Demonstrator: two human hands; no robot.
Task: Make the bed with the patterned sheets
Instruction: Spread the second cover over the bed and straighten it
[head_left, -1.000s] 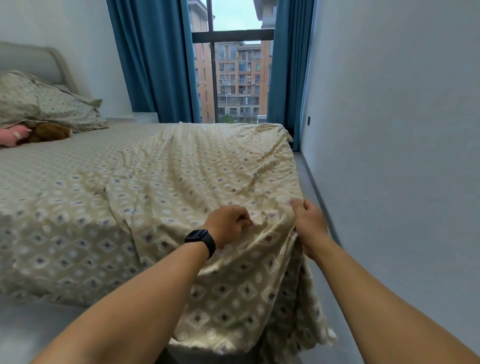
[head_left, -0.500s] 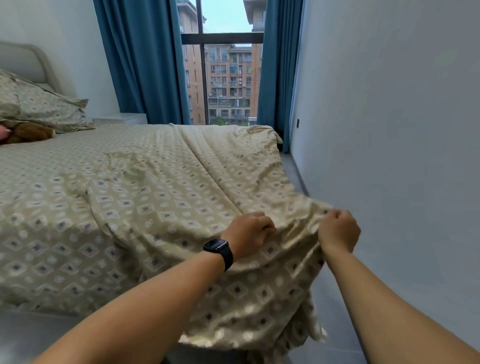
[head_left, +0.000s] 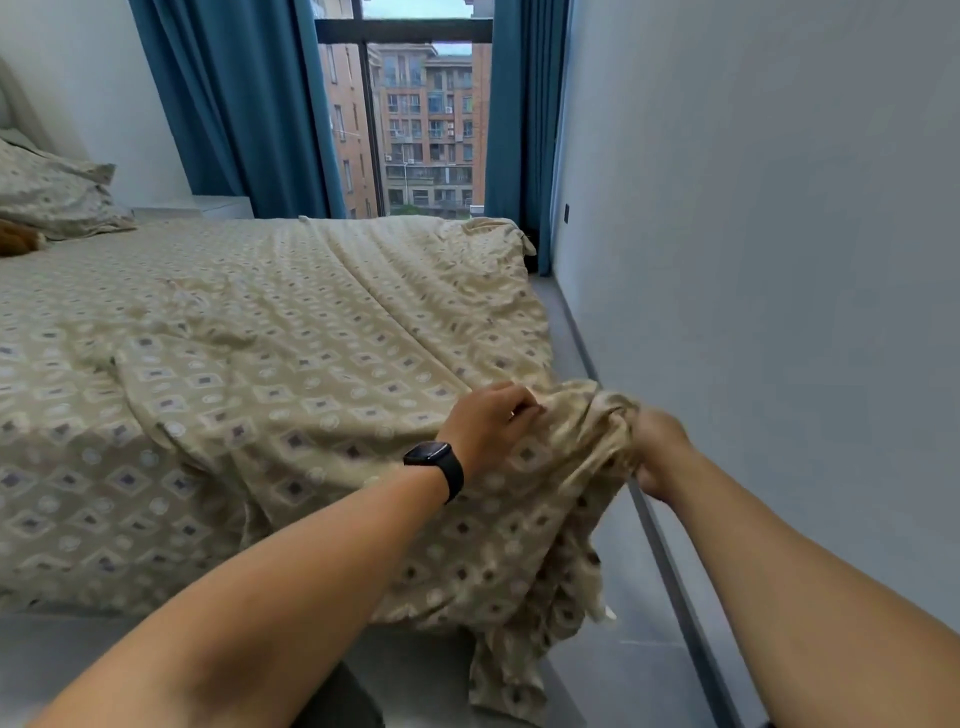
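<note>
Patterned sheet (head_left: 322, 395): spread over the bed (head_left: 78, 499); near corner bunched and lifted off the edge, remainder hanging toward the floor (head_left: 639, 670).
Left hand (head_left: 485, 423): fingers curled, gripping sheet fabric just left of the bunched corner; black watch (head_left: 436, 465) on the wrist.
Right hand (head_left: 657, 449): clamped on the bunched corner, beside the wall (head_left: 779, 260).
Pillow (head_left: 52, 192): at the head of the bed, far left.
Room: blue curtains (head_left: 234, 104) framing a window (head_left: 421, 119).
</note>
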